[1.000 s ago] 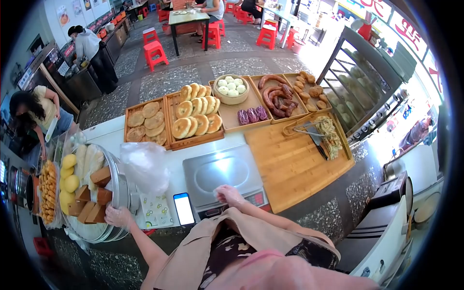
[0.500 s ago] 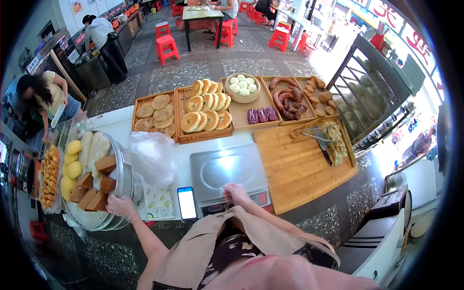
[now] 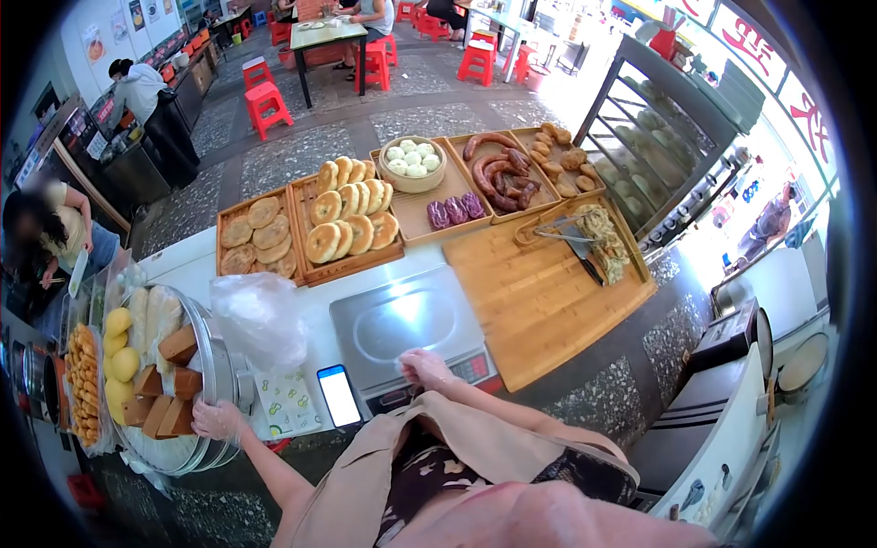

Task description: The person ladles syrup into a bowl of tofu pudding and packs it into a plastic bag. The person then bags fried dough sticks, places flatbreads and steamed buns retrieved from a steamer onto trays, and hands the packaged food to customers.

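The left hand point(image 3: 219, 421), in a thin clear glove, has its grip at the near rim of the round metal steamer point(image 3: 224, 352), just beside the brown cake blocks point(image 3: 175, 417) piled there; I cannot tell whether it clamps anything. The right hand point(image 3: 426, 369), also gloved, is curled over the near edge of the scale point(image 3: 406, 333); what its grip holds, if anything, I cannot tell. Between the 2 hands, a phone point(image 3: 340, 397) lies on the counter point(image 3: 318, 333), near a plastic bag point(image 3: 260, 310). Beyond stand 5 wooden trays point(image 3: 416, 215) of food.
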Tool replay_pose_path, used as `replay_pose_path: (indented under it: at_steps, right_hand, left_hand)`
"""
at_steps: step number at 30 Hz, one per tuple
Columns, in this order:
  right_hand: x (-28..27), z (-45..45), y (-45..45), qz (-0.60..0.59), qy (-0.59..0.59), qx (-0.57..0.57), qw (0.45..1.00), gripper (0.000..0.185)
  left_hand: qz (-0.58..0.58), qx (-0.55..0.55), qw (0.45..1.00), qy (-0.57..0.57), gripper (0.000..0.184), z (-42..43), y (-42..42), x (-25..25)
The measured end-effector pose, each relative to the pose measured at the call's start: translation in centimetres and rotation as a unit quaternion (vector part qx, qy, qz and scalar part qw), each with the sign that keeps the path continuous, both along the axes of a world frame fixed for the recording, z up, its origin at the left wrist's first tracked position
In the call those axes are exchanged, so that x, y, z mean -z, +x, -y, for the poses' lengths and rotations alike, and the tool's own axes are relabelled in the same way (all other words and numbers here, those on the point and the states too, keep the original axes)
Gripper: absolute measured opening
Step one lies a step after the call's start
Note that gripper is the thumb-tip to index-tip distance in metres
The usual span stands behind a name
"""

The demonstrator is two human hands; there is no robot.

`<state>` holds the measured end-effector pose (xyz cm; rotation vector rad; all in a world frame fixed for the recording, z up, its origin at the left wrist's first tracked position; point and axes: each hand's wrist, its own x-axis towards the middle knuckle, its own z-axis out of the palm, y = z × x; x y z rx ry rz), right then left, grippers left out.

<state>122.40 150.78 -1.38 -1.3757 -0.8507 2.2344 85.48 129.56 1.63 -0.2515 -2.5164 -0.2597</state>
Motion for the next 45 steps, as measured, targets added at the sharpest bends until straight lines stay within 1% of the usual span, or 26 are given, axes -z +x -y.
replay_pose_path:
  at_steps: [5, 7, 13, 24, 38, 41, 43, 45]
  right_hand:
    - [-0.4, 0.0, 0.1, -0.004, 0.006, 0.004, 1.000, 0.013]
    - [-1.2, 0.1, 0.2, 0.008, 0.006, -0.016, 1.000, 0.012]
    - [-0.7, 0.1, 0.3, 0.007, -0.002, 0.013, 1.000, 0.012]
    - [-1.2, 0.1, 0.6, 0.016, 0.000, 0.007, 1.000, 0.014]
    - [-1.8, 0.2, 0.8, 0.014, -0.004, -0.016, 1.000, 0.014]
    - [-1.6, 0.1, 0.9, 0.015, -0.001, -0.008, 1.000, 0.013]
    - [-1.3, 0.0, 1.0, -0.023, 0.007, 0.035, 0.999, 0.013]
    - [-1.3, -0.3, 1.5, -0.036, 0.016, 0.052, 0.998, 0.013]
  left_hand:
    - [0.009, 0.001, 1.000, 0.009, 0.030, -0.1, -0.1, 0.1]
    - [0.017, -0.003, 1.000, 0.010, 0.029, -0.2, 0.1, 0.0]
    - [0.031, -0.015, 0.999, 0.000, 0.028, -0.5, 0.5, -0.4]
    - [-0.003, -0.012, 1.000, 0.007, 0.028, -0.3, -0.2, 0.4]
    - [-0.009, -0.007, 1.000, 0.006, 0.026, -0.4, 0.0, 0.1]
    - [-0.010, -0.005, 1.000, 0.007, 0.027, -0.3, -0.1, 0.2]
    - [-0.011, -0.004, 1.000, 0.009, 0.027, -0.3, -0.2, 0.4]
    - [-0.018, -0.001, 1.000, 0.013, 0.026, -0.2, -0.3, 0.4]
